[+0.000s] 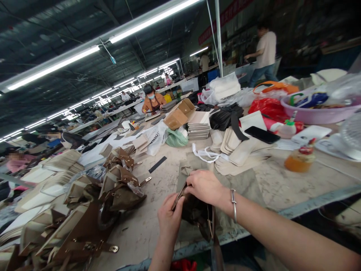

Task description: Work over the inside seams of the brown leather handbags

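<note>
My left hand (169, 218) is closed, pinching the edge of a dark brown leather piece (194, 214) near the table's front edge. My right hand (204, 186), with a metal bracelet on the wrist, is closed over the top of the same piece. The piece lies on an olive cloth (245, 184). A strap of it hangs down over the table edge. Most of the piece is hidden under my hands.
A heap of brown leather bag parts with buckles (93, 214) fills the left. Stacks of pale cut pieces (231, 146), cardboard boxes (177, 114), a black phone (262, 134), an orange bottle (300, 160) and a purple basin (318, 113) lie beyond. Other people work farther back.
</note>
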Tool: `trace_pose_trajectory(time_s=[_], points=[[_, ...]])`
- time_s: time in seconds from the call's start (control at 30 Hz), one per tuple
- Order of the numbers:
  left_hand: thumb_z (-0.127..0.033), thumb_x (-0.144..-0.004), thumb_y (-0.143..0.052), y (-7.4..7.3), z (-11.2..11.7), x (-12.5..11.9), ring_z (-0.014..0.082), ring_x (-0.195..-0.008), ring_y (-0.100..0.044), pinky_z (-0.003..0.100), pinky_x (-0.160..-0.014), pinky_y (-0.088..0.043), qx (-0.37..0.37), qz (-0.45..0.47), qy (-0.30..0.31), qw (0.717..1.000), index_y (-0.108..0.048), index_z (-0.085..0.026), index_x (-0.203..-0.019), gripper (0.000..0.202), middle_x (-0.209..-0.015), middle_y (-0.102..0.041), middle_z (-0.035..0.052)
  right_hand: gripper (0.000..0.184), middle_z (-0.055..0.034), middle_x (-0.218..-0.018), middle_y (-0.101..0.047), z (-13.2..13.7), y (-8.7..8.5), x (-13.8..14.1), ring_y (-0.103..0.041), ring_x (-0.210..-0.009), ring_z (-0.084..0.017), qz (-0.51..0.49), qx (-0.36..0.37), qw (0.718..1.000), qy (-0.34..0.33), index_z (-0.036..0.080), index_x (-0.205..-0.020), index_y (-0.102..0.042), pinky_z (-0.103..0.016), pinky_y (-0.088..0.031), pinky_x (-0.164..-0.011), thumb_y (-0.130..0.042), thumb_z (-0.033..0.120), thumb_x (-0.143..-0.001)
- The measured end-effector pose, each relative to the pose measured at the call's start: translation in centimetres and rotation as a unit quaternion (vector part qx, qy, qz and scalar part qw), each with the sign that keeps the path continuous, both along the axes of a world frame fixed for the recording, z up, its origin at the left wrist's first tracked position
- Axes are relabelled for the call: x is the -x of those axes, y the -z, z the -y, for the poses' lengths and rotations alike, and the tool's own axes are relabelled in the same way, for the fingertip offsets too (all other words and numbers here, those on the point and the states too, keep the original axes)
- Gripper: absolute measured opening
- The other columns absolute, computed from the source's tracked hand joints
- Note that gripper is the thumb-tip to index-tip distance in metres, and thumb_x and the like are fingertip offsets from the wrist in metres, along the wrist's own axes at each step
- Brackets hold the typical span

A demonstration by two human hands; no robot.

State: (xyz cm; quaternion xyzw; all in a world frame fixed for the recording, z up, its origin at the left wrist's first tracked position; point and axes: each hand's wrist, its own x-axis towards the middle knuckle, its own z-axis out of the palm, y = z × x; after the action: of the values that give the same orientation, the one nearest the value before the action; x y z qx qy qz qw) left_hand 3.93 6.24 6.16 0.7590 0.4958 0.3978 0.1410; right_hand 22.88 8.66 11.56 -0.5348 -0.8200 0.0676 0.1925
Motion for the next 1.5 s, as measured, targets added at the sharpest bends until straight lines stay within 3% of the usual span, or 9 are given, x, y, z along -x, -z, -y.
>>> trace_pose_trajectory(time_s=[0.17,0.33,0.73,1.37,1.5], points=[[-0.033,-0.085,-0.057,0.5,-0.2,0.1,0.0217,-0.084,-0.064,0.032,-0.078,-0.053,-0.03,0.0,-0.021,0.999,-0.07,-0.019,-0.089,0.018,-0.09,-0.068,0.0059,0.02,-0.0026,-0.083,-0.065,-0.3,-0.3,-1.1,-0.06,-0.08,-0.017,0.01,0.004,1.0,-0.026,0.021,-0.079,-0.067,-0.024,-0.04,-0.065,-0.053,0.034,-0.085],[-0.033,-0.085,-0.058,0.5,-0.3,0.1,0.0216,-0.084,-0.064,0.032,-0.078,-0.053,-0.039,-0.005,-0.029,0.999,-0.069,-0.018,-0.087,0.019,-0.089,-0.068,0.0061,0.027,-0.005,-0.089,-0.065,-0.4,-0.4,-1.9,-0.058,-0.081,-0.017,0.023,0.006,1.0,-0.011,0.02,-0.084,-0.067,-0.026,-0.04,-0.068,-0.046,0.037,-0.089],[-0.026,-0.088,-0.054,0.1,-0.4,-0.2,0.0183,-0.08,-0.062,0.028,-0.076,-0.052,-0.075,-0.029,0.014,0.997,-0.065,-0.017,-0.088,0.015,-0.086,-0.066,0.0055,0.026,-0.0045,-0.084,-0.065,-0.6,-0.2,-1.6,-0.059,-0.077,-0.017,0.017,-0.001,1.0,0.017,0.019,-0.078,-0.067,-0.025,-0.037,-0.06,-0.051,0.037,-0.086],[-0.027,-0.089,-0.053,-0.3,-0.2,-0.6,0.0169,-0.08,-0.059,0.025,-0.074,-0.045,-0.027,-0.013,0.006,1.0,-0.065,-0.017,-0.083,0.016,-0.083,-0.064,0.0036,0.022,-0.0023,-0.078,-0.064,-0.7,0.5,-1.4,-0.059,-0.071,-0.018,-0.004,-0.03,0.998,0.06,0.02,-0.071,-0.062,-0.026,-0.034,-0.056,-0.057,0.039,-0.081],[-0.028,-0.088,-0.053,-0.2,-0.3,-0.4,0.0168,-0.079,-0.058,0.025,-0.073,-0.044,-0.015,-0.002,0.003,1.0,-0.064,-0.017,-0.082,0.016,-0.083,-0.064,0.003,0.018,-0.0017,-0.085,-0.065,-0.8,0.7,-1.5,-0.059,-0.077,-0.018,-0.022,-0.024,0.996,0.083,0.021,-0.086,-0.058,-0.025,-0.036,-0.059,-0.06,0.038,-0.08]])
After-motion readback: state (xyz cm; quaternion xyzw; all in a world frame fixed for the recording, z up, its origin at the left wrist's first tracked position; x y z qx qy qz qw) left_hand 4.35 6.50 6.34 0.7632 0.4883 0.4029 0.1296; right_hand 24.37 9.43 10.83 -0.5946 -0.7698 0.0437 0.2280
